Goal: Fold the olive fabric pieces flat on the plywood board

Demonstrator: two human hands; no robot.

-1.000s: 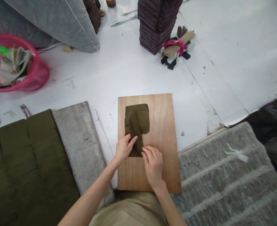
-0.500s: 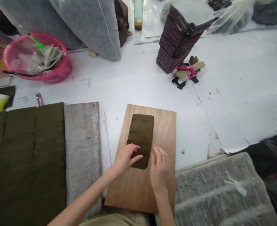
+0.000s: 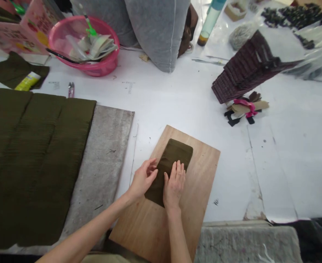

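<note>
A dark olive fabric piece (image 3: 177, 149), long and rectangular, lies flat on a wooden board (image 3: 201, 182). My right hand (image 3: 174, 182) rests on the fabric with its fingers stretched out flat. At the fabric's left edge is my left hand (image 3: 143, 178), its fingers curved and the thumb apart from them. No object shows between those fingers. Several rows of similar olive pieces (image 3: 37, 153) cover most of a grey padded board (image 3: 111, 142) to the left.
A pink basin (image 3: 106, 65) with papers and tools stands at the back left. Thread snips (image 3: 71, 90) and a yellow tube (image 3: 27, 81) lie near the olive rows. A maroon fabric stack (image 3: 243, 69) leans beside a tied bundle of scraps (image 3: 247, 107). A grey pad (image 3: 248, 243) sits at front right.
My right hand has moved from beside the fabric onto it and flattened. My left hand has shifted off to its left edge. The view has turned, so the board appears more tilted.
</note>
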